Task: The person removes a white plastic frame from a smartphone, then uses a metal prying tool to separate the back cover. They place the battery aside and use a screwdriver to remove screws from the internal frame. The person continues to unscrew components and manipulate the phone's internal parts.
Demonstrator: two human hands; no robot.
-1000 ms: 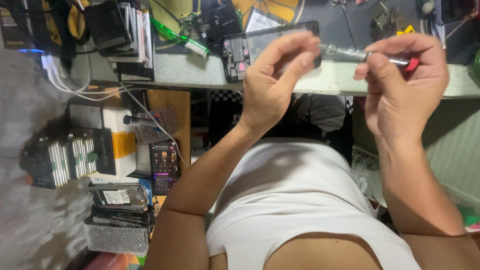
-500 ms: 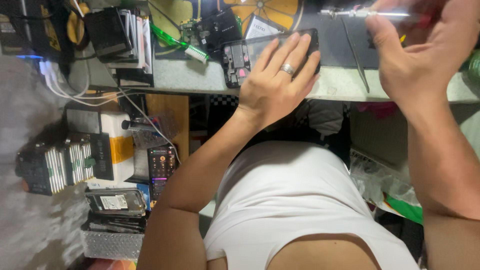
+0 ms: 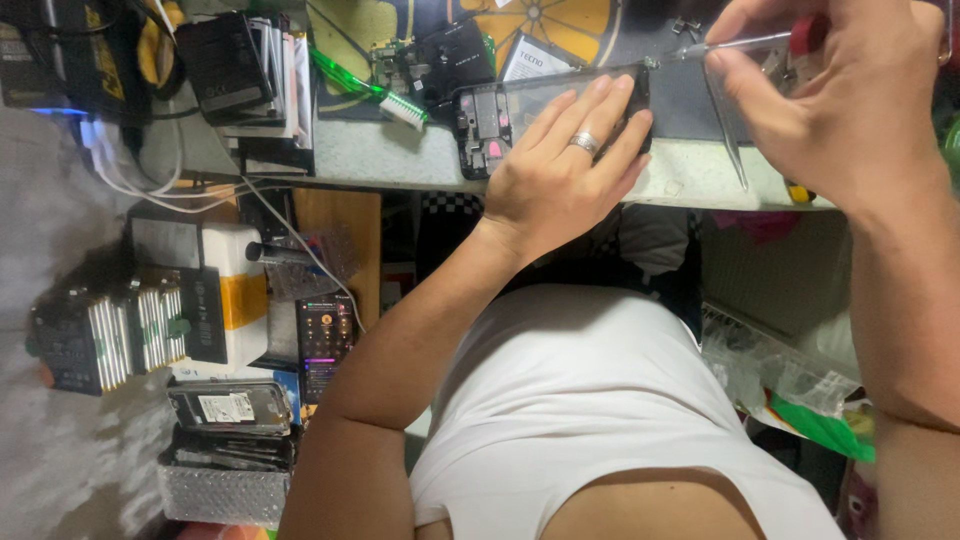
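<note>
The opened phone (image 3: 520, 115) lies flat near the front edge of the tabletop (image 3: 400, 160), its back off and the dark insides showing at the left end. Biggest thing in shot, though, is the person's own white shirt (image 3: 600, 420), filling the lower middle, with both bare forearms rising from it toward the tabletop.

Left hand (image 3: 565, 175) is spread flat, palm down, fingers extended over the phone's right half and pressing it to the tabletop; there's a silver ring (image 3: 585, 145) on one finger (plain band, nothing more to tell). Right hand (image 3: 840, 90) is up at the top right, fingers pinched tight round a slim metal screwdriver (image 3: 735, 43) with a red collar, its tip reaching left and meeting the phone's upper right corner.

Down the left side, below the tabletop, a white and orange box (image 3: 235, 290) stands among clutter, a stack of dark battery-like blocks (image 3: 110, 340) just beside it. Near those, a small phone with a lit screen (image 3: 325, 345), and lower still another opened handset (image 3: 230, 405) resting on a pile of parts.

Back up on the tabletop: a green-handled brush (image 3: 370, 90) lies aslant just left of the phone, a black device (image 3: 225, 65) sits on a stack at the far left, and white cables (image 3: 150, 180) trail off the edge. Tweezers (image 3: 725, 130) lie under the right hand, pointing toward the front edge.
</note>
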